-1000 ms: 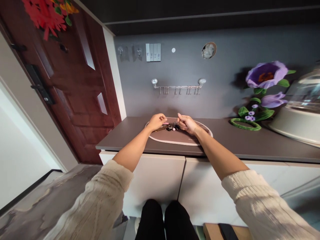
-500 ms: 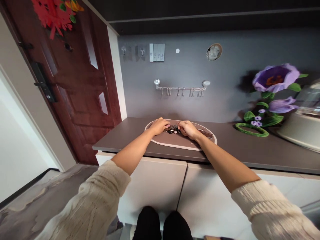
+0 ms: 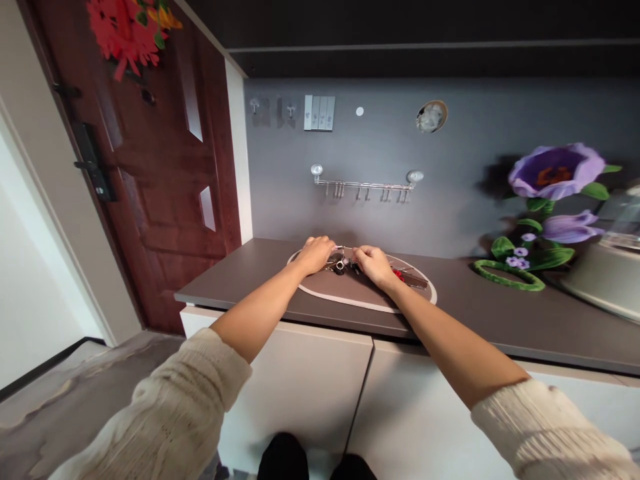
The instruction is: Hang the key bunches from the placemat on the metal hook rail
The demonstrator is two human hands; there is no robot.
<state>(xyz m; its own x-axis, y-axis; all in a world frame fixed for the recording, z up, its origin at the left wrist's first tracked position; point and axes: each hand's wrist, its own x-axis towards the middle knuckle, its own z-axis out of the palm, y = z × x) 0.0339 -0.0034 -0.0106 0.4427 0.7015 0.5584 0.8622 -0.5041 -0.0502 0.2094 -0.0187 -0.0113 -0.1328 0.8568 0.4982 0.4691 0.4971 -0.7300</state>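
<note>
My left hand [image 3: 317, 255] is closed, fingertips pinching the left side of a small bunch of keys [image 3: 340, 267] with a dark ring hanging from it. At the other side my right hand [image 3: 374, 265] is closed too, thumb and finger gripping part of the same bunch. Both hands are just above an oval brown mat [image 3: 345, 293] with a pale rim. Right of my right hand, a brown strip-like item [image 3: 415, 281] and a small red thing [image 3: 399, 274] lie on the mat. Exactly which pieces each hand pinches is too small to make out.
The mat lies on a dark countertop [image 3: 475, 313] over white cabinets [image 3: 300, 373]. Behind it, a rail with hooks [image 3: 365, 185] is fixed to the grey wall. Purple fabric flowers [image 3: 555, 177] and a white domed container [image 3: 600, 267] stand right. A dark red door [image 3: 165, 200] is left.
My hands have drawn slightly apart at the fingertips, and the bunch between them is more spread, with a ring now showing. The view has shifted a little.
</note>
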